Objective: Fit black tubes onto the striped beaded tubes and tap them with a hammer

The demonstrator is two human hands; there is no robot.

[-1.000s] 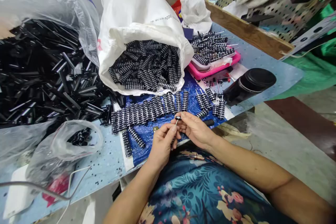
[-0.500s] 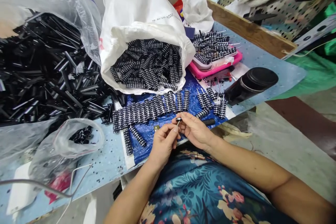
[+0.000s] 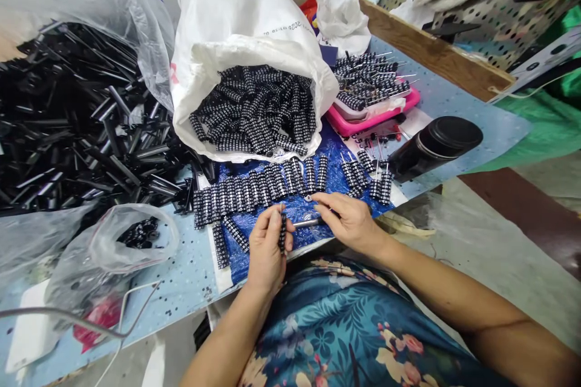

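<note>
My left hand [image 3: 267, 248] is closed around a short black cylinder printed with rows of white characters [image 3: 282, 233], held upright near the table's front edge. To the right, my right hand [image 3: 347, 217] has its thumb and fingers drawn together; a tiny pale piece [image 3: 308, 198] shows at its index fingertip. Whether the fingers grip it I cannot tell. Below that hand, a tool with a metal shaft [image 3: 308, 223] lies on the blue sheet [image 3: 254, 263], partly covered by the hand. Behind both hands runs a row of similar printed cylinders [image 3: 247, 193].
A white sack [image 3: 245, 6] full of printed cylinders opens towards me. Plain black tubes [image 3: 91, 115] pile up at left, near a clear bag [image 3: 136, 236]. A pink tray [image 3: 363, 124] with pin-fitted cylinders and a dark bottle [image 3: 436, 145] stand at right.
My hands were together over a small piece and a thin pin; now they are apart. The left has moved left with a printed cylinder upright, the right slightly right, over the tool.
</note>
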